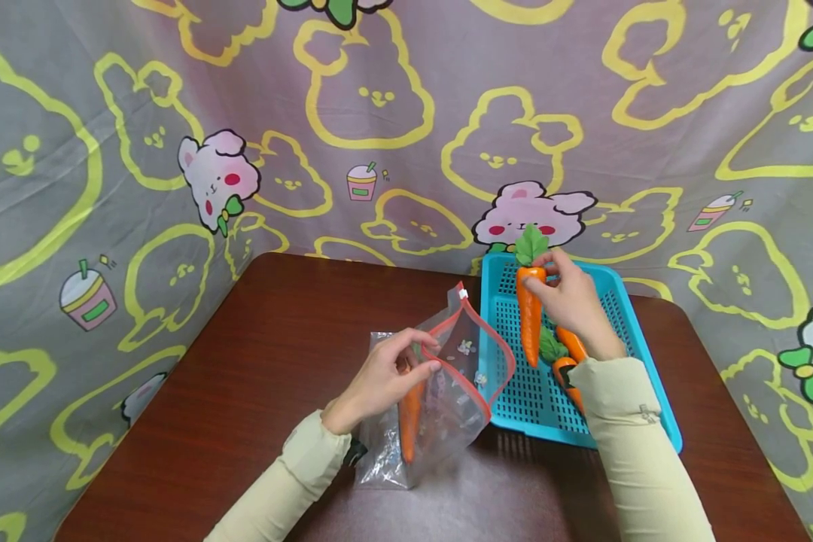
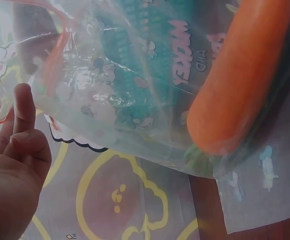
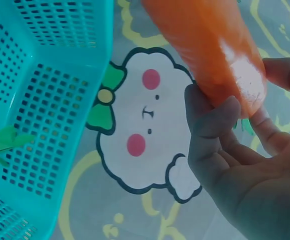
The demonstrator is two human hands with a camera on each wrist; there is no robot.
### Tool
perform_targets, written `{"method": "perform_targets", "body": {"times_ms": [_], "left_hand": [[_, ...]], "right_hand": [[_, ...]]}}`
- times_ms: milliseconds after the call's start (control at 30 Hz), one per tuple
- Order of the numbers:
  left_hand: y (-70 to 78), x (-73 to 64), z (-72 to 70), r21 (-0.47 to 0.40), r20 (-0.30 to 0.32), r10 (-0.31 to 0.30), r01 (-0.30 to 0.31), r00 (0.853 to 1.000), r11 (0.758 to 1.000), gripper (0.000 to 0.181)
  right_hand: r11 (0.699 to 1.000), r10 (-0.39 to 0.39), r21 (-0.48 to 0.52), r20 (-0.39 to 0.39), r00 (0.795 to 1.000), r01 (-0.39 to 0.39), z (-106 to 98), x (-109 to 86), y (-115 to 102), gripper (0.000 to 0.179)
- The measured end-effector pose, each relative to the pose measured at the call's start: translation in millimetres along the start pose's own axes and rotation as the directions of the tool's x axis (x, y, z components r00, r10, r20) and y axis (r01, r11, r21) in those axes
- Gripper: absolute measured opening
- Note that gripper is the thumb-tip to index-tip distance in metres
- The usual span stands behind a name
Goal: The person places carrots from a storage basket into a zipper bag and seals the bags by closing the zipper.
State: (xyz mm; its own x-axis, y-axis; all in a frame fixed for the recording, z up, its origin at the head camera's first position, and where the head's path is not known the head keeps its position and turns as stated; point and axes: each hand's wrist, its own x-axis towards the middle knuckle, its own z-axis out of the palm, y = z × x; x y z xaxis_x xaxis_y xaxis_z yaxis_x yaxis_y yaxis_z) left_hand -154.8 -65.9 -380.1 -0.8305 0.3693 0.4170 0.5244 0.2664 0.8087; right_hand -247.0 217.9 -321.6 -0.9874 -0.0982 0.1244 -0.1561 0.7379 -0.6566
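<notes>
My left hand [image 1: 388,376] pinches the red-edged mouth of a clear zip bag [image 1: 457,403], which gapes toward the basket. Inside the bag lies one orange carrot [image 1: 411,421], large in the left wrist view [image 2: 240,85]. Above the blue basket [image 1: 486,316], my right hand [image 1: 576,301] grips a second carrot [image 1: 530,320] near its leafy top, tip pointing down. In the right wrist view, thumb and fingers close round the thick end of that carrot [image 3: 217,55]. More carrots [image 1: 572,384] lie in the basket, partly hidden by the right forearm.
Under and beside the zip bag lies another clear plastic bag [image 1: 382,470] on the brown table [image 1: 278,339]. A patterned cloth [image 1: 406,173] hangs behind the table and along its sides. The basket's raised walls surround the carrots at the right.
</notes>
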Motion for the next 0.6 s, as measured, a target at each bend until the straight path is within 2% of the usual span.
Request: {"method": "perform_targets", "body": {"times_ms": [600], "left_hand": [[-6.3,0.8,0.1,-0.001,0.001,0.027,-0.027,1.000,1.000,0.020]], "right_hand": [[0.999,-0.012,0.051,-0.080,0.997,0.016,-12.2,-11.6,-19.6,0.039]]}}
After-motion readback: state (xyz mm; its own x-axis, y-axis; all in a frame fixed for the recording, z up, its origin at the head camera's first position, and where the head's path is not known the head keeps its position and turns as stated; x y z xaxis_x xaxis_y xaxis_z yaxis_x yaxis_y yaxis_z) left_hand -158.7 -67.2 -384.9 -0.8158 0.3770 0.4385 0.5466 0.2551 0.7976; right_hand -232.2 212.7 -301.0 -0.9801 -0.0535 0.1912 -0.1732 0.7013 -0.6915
